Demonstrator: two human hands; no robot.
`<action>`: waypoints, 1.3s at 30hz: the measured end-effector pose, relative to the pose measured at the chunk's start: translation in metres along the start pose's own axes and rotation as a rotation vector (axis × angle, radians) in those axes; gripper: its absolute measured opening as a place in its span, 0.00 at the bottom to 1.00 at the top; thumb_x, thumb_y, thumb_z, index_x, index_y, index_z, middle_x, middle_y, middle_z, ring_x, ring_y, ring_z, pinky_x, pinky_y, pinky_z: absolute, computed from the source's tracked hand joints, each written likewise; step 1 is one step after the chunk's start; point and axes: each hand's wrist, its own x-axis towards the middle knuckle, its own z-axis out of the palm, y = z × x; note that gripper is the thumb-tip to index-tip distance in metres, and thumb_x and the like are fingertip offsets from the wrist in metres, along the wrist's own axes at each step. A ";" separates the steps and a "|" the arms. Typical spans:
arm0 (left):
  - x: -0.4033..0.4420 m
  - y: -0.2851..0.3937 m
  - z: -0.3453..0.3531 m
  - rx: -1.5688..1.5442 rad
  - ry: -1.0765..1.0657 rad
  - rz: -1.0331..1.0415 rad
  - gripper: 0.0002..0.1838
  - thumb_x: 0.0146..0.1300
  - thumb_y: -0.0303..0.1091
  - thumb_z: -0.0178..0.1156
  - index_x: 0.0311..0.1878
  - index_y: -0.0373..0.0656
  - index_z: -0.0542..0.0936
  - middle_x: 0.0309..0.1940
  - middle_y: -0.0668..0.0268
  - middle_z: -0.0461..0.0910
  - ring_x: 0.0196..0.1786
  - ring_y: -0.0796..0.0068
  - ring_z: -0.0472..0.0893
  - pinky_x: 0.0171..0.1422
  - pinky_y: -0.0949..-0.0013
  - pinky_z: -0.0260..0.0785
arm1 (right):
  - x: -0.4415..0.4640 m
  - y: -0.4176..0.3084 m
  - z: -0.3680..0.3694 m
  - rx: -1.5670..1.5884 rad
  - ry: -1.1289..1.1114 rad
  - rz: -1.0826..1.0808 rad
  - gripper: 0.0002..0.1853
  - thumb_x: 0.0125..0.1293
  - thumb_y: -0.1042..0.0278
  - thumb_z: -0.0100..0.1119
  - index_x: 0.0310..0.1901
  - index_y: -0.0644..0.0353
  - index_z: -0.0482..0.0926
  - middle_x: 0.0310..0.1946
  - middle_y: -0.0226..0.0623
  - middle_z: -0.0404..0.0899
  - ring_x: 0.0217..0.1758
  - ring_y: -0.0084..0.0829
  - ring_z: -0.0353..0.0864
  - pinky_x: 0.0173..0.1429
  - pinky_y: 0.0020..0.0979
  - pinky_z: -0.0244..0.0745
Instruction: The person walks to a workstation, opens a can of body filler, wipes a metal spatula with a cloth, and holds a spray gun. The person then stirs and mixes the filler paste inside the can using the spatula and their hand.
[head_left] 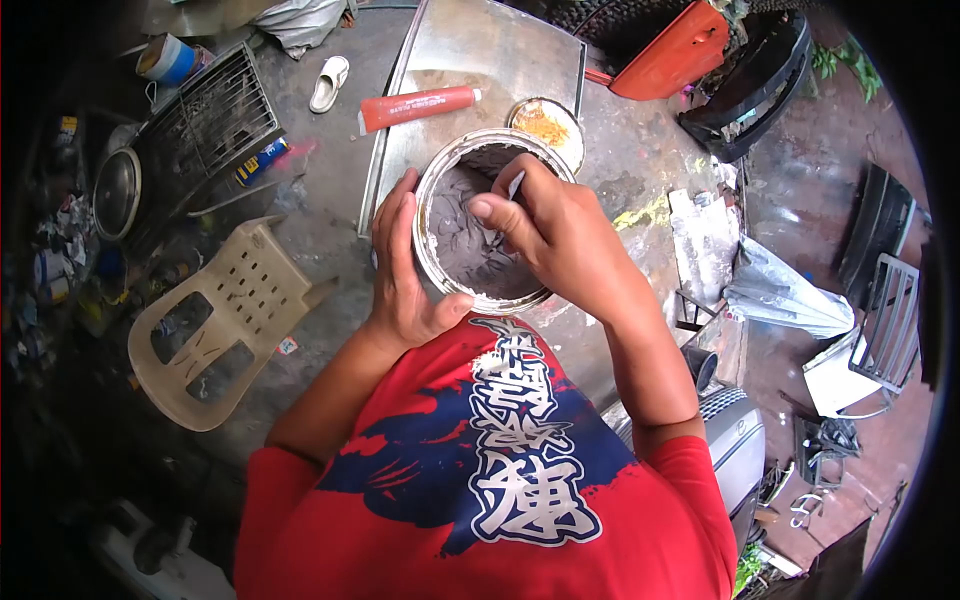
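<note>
A round open can of thick grey paste is just in front of my chest, its rim smeared with paste. My left hand braces the can's left side, fingers along the outer wall and thumb by the near rim. My right hand reaches over the right rim, closed on a thin tool with a pale end. The tool's lower part is hidden by my hand and the can. Ridges and swirls mark the paste. Beyond the can lie a red tube and a round lid with orange residue.
A flat metal panel lies under the tube and lid. To the left are a beige plastic chair, a metal grille and a white shoe. An orange panel and a black bumper piece stand at upper right.
</note>
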 end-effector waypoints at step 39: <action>-0.009 0.007 -0.035 0.096 -0.252 -0.093 0.65 0.61 0.70 0.64 0.81 0.30 0.43 0.79 0.37 0.47 0.80 0.40 0.51 0.81 0.42 0.43 | -0.057 -0.033 -0.060 -0.054 0.341 -0.097 0.06 0.73 0.67 0.62 0.45 0.59 0.82 0.33 0.45 0.85 0.33 0.40 0.86 0.38 0.37 0.77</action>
